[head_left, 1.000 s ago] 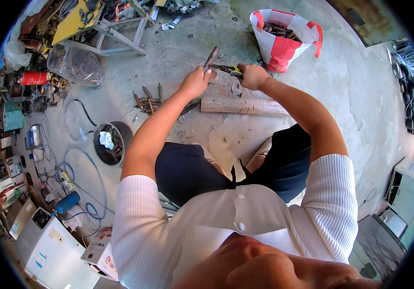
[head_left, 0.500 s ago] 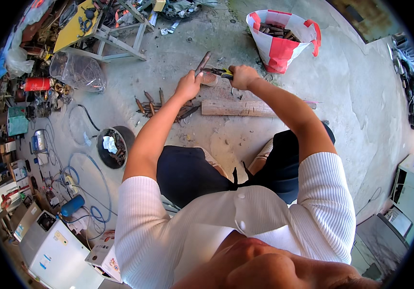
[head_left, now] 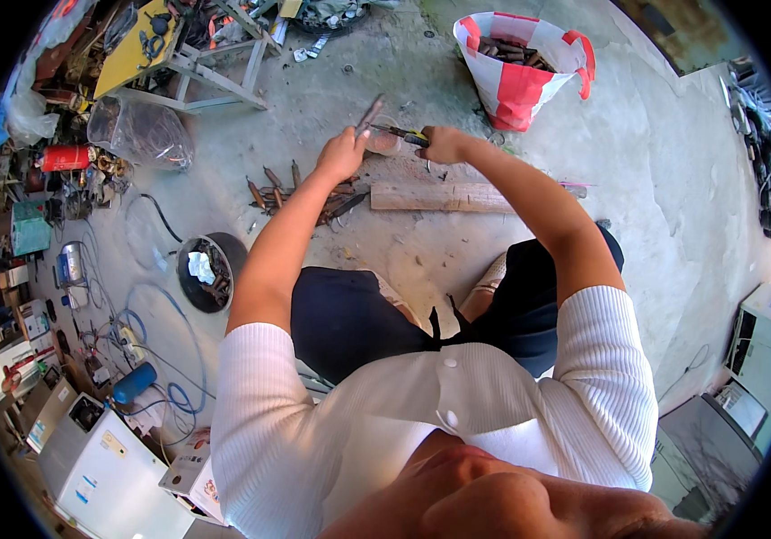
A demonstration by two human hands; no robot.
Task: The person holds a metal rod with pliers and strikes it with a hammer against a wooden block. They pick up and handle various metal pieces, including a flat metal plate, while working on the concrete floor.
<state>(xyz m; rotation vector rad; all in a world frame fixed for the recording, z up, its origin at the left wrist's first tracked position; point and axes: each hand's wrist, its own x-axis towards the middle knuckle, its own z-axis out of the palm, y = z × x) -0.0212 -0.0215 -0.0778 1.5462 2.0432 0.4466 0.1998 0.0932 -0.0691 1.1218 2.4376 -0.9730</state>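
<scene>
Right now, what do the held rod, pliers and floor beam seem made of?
Rod: possibly rusted metal, dull and brownish, though blurred. Pliers: likely dark metal; yellow on the handle suggests plastic or rubber. Beam: apparently bare wood, brownish with lengthwise streaks.

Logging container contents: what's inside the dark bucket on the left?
In the bucket: a crumpled white piece, with dark brownish pieces beside it. Whatever lies under the white piece or deeper in the pile is covered.

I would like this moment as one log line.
left hand: holds rod | right hand: holds pliers, tips near rod | floor: wooden beam
</scene>
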